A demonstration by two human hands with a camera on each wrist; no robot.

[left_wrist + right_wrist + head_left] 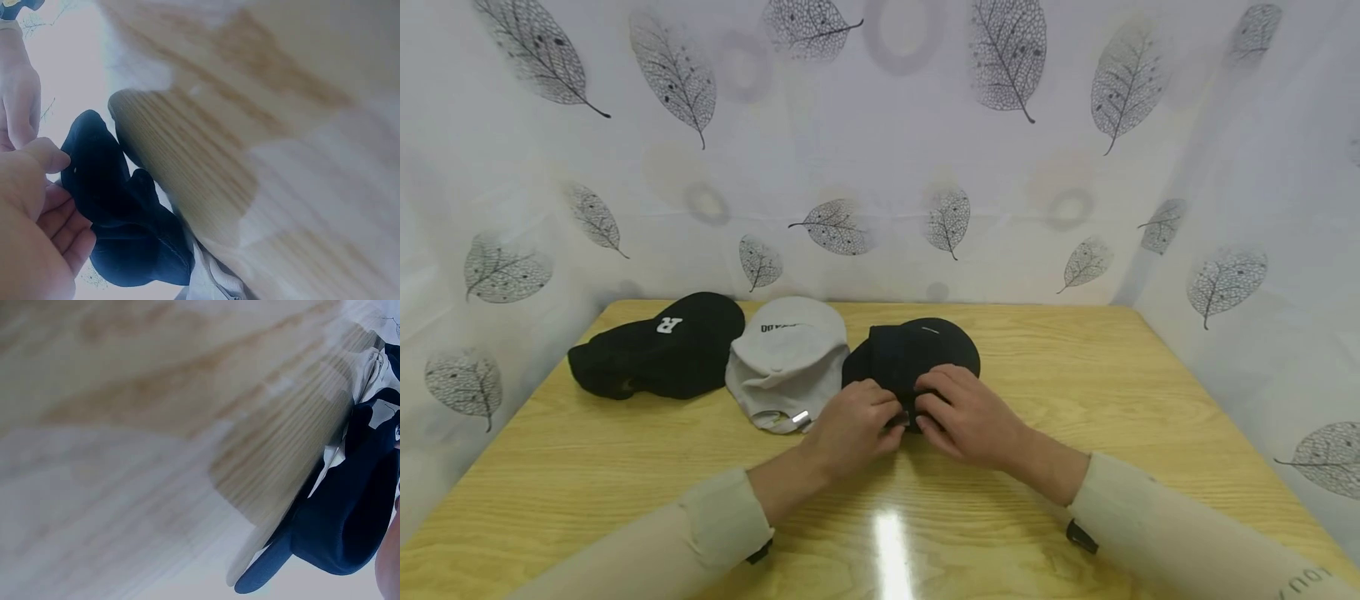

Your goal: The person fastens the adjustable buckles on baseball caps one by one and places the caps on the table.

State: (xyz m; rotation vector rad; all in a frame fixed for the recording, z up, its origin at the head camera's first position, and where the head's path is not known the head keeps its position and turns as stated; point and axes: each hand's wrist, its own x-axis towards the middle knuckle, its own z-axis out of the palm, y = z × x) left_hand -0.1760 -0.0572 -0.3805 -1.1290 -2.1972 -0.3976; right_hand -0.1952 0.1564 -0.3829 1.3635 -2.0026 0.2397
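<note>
A dark navy baseball cap (917,346) sits on the table, right of the other caps, and both hands are at its near edge. My left hand (853,421) pinches that edge between thumb and fingers; the left wrist view shows the thumb (53,153) against the dark cloth (100,169). Close beside it, my right hand (973,417) has curled fingers gripping the cap's near side. In the right wrist view the cap (344,506) shows its hollow side, and only a sliver of the hand (389,556) appears at the frame's edge.
A light grey cap (793,350) with a metal strap buckle lies just left of the navy one. Further left is a black cap (692,354) with a white letter R. The wooden table (1075,375) meets a leaf-patterned curtain (895,150) behind.
</note>
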